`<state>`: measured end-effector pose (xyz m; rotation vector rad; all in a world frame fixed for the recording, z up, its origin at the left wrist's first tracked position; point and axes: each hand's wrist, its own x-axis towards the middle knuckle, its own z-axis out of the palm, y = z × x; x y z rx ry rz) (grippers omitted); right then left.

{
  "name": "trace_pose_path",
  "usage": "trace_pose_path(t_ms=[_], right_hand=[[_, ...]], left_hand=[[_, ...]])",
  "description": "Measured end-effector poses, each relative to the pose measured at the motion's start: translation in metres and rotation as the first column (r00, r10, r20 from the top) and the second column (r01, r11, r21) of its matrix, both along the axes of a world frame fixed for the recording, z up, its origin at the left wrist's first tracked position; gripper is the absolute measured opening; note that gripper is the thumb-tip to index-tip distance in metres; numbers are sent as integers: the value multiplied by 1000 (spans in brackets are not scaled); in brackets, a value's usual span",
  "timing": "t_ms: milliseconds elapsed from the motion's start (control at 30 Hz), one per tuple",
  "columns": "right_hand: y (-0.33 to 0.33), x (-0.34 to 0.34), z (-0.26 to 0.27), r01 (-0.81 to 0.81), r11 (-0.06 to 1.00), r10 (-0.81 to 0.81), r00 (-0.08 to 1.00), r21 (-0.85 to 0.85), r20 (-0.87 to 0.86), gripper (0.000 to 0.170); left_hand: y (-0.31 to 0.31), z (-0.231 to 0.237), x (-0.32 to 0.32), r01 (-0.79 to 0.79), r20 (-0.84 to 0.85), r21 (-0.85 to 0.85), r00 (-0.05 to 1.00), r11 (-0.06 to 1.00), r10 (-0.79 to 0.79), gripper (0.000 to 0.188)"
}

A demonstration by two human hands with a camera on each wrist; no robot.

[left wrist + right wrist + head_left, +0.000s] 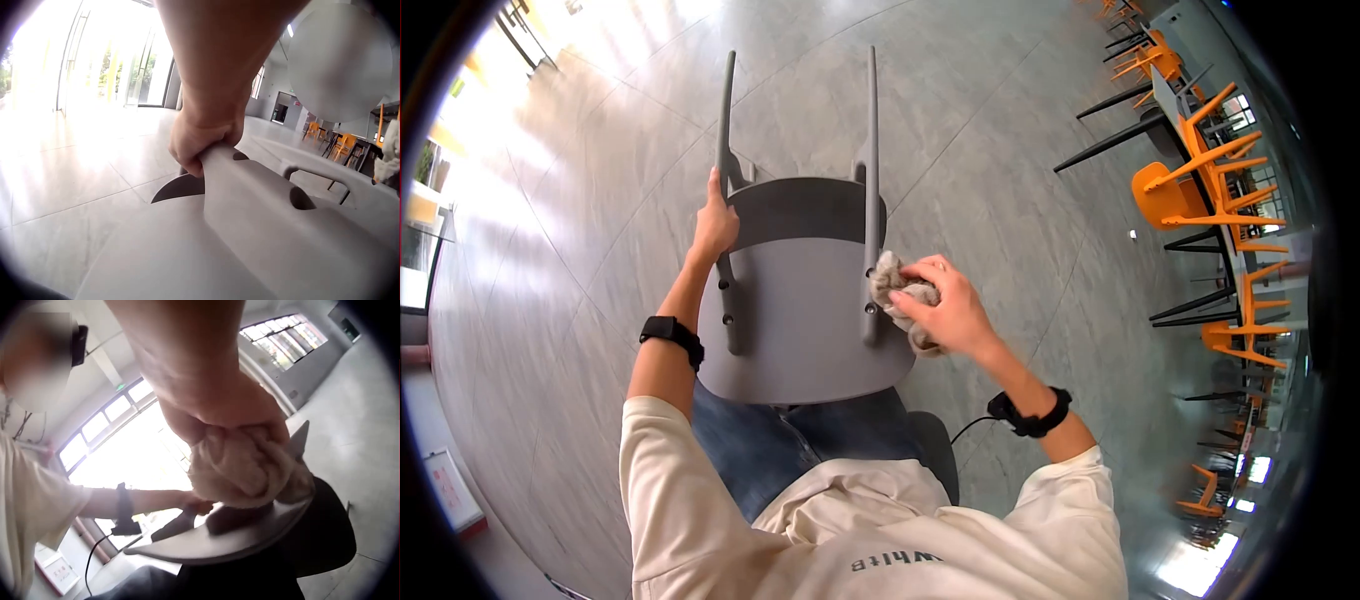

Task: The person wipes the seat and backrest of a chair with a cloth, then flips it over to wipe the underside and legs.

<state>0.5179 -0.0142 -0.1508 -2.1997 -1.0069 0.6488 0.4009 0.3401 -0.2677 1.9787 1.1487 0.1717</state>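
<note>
A grey chair (pixel 810 320) lies upturned across the person's lap, its underside up and two legs pointing away. The left hand (pixel 716 226) grips the left leg near its base; in the left wrist view that hand (pixel 203 140) curls round the grey frame (pixel 250 194). A crumpled beige cloth (pixel 920 295) is bunched in the right hand (pixel 956 310), against the outer side of the right leg (pixel 871 200). In the right wrist view, the cloth (pixel 240 465) sits under the right hand (pixel 228 412), close to the chair's edge.
Orange chairs (pixel 1165 195) and dark-legged tables (pixel 1165 110) stand in a row along the right. Grey tiled floor (pixel 990 150) surrounds the upturned chair. A dark seat edge (pixel 935 450) shows beside the person's lap. A framed sign (pixel 452 490) is at lower left.
</note>
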Motion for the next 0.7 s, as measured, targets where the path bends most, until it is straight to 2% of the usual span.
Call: trace_pose_path(t_ms=[67, 100, 167, 200, 300, 400, 500, 533, 600, 633, 700], right_hand=[[12, -39, 3, -69, 994, 34, 931, 85, 363, 39], [17, -55, 0, -122, 992, 94, 871, 29, 483, 39], [24, -74, -8, -210, 972, 222, 695, -102, 684, 39], [27, -71, -13, -191, 976, 214, 712, -109, 668, 39], [55, -36, -29, -134, 985, 170, 755, -105, 634, 39], [78, -12, -36, -107, 967, 235, 725, -231, 647, 38], [95, 16, -36, -67, 984, 159, 739, -164, 655, 36], [101, 27, -39, -43, 981, 161, 719, -187, 677, 35], [126, 53, -51, -16, 974, 175, 677, -224, 714, 34], [136, 61, -55, -12, 973, 187, 632, -231, 752, 34], [151, 81, -57, -34, 965, 215, 665, -260, 715, 35]], left_hand=[[-1, 5, 1, 8, 8, 1, 1000, 1000, -8, 79], [2, -1, 1, 15, -10, 41, 1000, 999, -14, 79], [-7, 20, 1, -11, -23, -35, 1000, 999, 10, 79], [-11, 27, 0, -20, -32, -75, 999, 997, 18, 79], [-3, 6, 0, -7, -8, -20, 1000, 1000, 7, 80], [-1, -5, 1, -14, 10, 26, 1000, 1000, 13, 81], [-18, 30, 3, -40, 17, -122, 999, 992, 43, 86], [-21, 38, 3, -51, 28, -170, 998, 984, 57, 88], [-13, 5, 8, -22, 26, 24, 999, 999, 21, 91], [-14, 4, 8, -34, 52, -22, 998, 999, 36, 92], [-20, 10, 5, -43, 37, -85, 998, 995, 46, 93]])
